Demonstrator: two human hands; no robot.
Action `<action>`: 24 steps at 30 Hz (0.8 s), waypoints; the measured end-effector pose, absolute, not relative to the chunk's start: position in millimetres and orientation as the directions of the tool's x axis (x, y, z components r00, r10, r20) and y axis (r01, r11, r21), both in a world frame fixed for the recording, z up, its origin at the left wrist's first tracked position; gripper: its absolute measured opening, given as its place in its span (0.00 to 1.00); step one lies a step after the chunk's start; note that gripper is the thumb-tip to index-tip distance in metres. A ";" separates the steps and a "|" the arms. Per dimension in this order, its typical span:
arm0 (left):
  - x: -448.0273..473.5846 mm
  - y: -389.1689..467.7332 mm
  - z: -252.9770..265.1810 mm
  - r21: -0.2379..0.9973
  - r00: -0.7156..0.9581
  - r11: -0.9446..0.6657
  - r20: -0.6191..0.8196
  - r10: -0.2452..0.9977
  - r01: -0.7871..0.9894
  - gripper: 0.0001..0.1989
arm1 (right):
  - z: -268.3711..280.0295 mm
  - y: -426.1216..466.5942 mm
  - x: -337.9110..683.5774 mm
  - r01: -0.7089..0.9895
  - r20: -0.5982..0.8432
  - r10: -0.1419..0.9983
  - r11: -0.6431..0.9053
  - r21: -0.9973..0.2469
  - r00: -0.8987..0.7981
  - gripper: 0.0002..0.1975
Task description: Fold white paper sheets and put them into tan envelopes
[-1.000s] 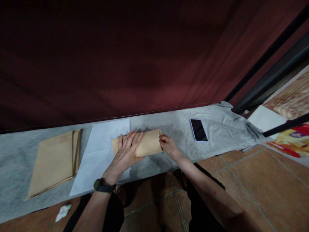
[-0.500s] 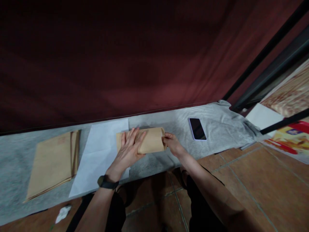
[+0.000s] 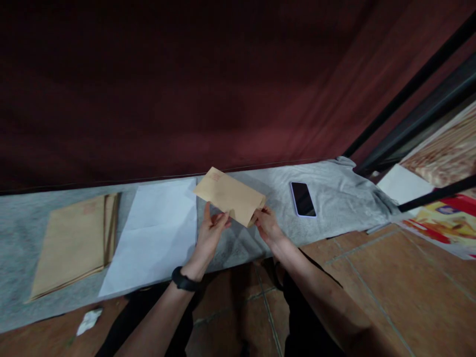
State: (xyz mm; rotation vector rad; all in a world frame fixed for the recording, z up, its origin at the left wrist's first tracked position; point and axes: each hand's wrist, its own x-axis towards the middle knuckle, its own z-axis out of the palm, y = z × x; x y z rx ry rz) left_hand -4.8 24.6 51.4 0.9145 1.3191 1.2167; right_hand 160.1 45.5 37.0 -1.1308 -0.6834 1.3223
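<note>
Kraft envelope [image 3: 230, 196]: angled over the grey cloth [image 3: 342, 193], between the white paper [image 3: 156, 228] and the smartphone [image 3: 303, 199].
Right hand [image 3: 265, 221]: pinching the envelope's right end.
Left hand [image 3: 211, 232]: fingertips at the near edge — I cannot tell from here whether they grip.
Handling: I judge it light, thin, easily creased; I would hold it by the short end and near long edge.
Surface: cloth smooth mid-length, rumpled toward the right; kraft envelope stack [image 3: 70, 243] at far left.
Room: dark red backdrop [image 3: 223, 109] behind, tiled floor [image 3: 375, 277] below — dim light.
</note>
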 end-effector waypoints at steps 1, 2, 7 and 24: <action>-1.7 24.0 52.3 0.933 -0.079 0.261 -0.288 0.954 -0.247 0.46 | 35.8 43.6 158.2 -0.393 -0.207 0.962 -0.123 -0.911 0.179 0.13; 1.4 23.2 53.8 0.892 -0.037 0.304 -0.335 0.941 -0.335 0.46 | 34.5 41.9 156.7 -0.389 -0.210 0.961 -0.127 -0.912 0.180 0.13; 14.5 19.5 59.6 0.850 -0.045 0.277 -0.331 0.943 -0.449 0.42 | 28.3 37.7 153.8 -0.324 -0.196 0.970 -0.142 -0.935 0.141 0.14; 13.6 27.4 54.0 0.872 -0.068 0.309 -0.359 0.931 -0.379 0.39 | 19.0 34.5 158.9 -0.326 -0.246 0.968 -0.220 -0.919 0.040 0.14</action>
